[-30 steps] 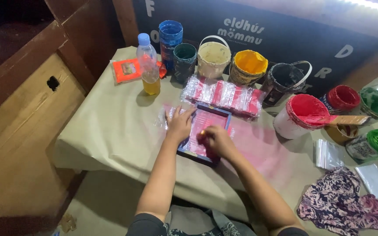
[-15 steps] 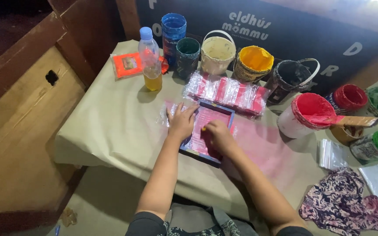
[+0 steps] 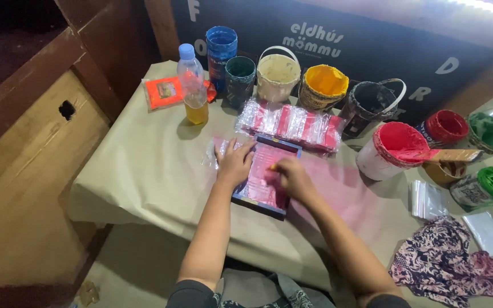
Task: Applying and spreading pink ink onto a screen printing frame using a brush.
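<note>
1. Head view, change: both hands have stayed on the small framed screen (image 3: 266, 178) since a second ago; only the right hand (image 3: 292, 177) has shifted a little across its pink mesh.
2. Head view, place: the frame lies flat near the middle of the worktop (image 3: 144, 171), closer to its front edge than the row of pots along the back edge.
3. Hands: the left hand (image 3: 235, 162) rests flat on the frame's left edge, fingers spread apart. The right hand's fingers are drawn together on something small and yellowish; I cannot tell what it is.
4. Handling, as a judgement: the frame looks light and stiff, but its mesh seems thin and easily torn, and wet with ink. Hold it by the dark rim, not the mesh.
5. Counts: one frame; nine paint pots, one red one (image 3: 392, 148) with a spatula across it; one plastic bottle (image 3: 192, 85); one row of wrapped red packets (image 3: 289, 122); one patterned cloth (image 3: 446, 265) at the right front corner.
</note>
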